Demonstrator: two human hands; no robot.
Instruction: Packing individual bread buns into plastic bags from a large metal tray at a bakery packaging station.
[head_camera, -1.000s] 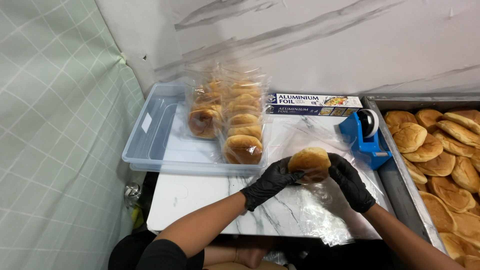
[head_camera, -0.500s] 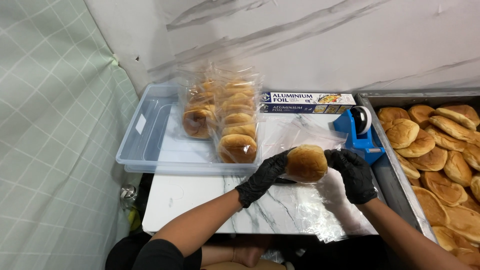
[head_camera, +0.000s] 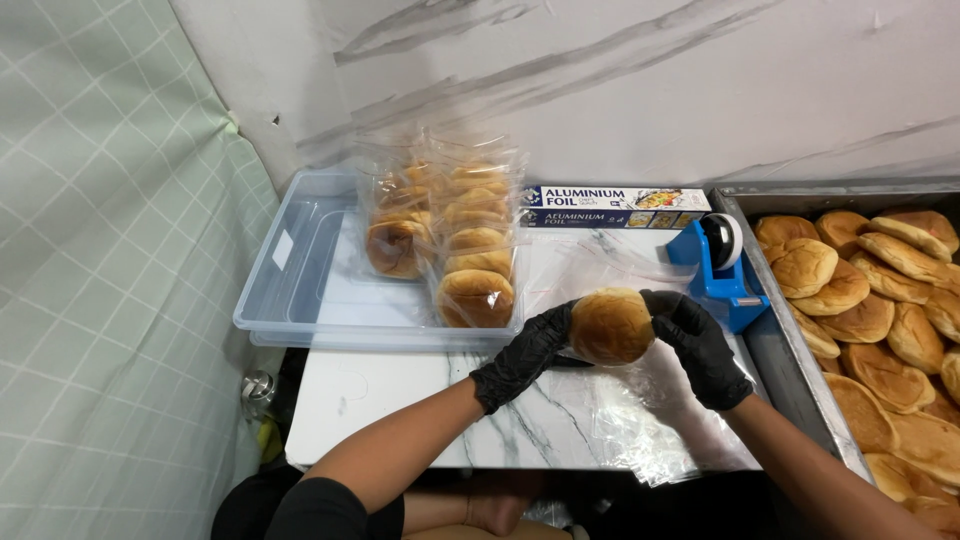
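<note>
Both of my hands wear black gloves and hold one round golden bun (head_camera: 611, 325) above the marble table (head_camera: 400, 420). My left hand (head_camera: 522, 354) grips its left side and my right hand (head_camera: 697, 345) its right side. A clear plastic bag (head_camera: 640, 420) lies flat on the table just below the bun. Several bagged buns (head_camera: 472, 240) stand in rows inside a clear plastic bin (head_camera: 290, 290) at the back left.
A metal tray (head_camera: 800, 390) full of loose buns (head_camera: 870, 310) fills the right side. A blue tape dispenser (head_camera: 720, 265) stands beside it. A long foil box (head_camera: 615, 205) lies against the marble wall. A green checked cloth hangs at the left.
The bun has risen slightly off the table between my hands and turned; both hands stay on it.
</note>
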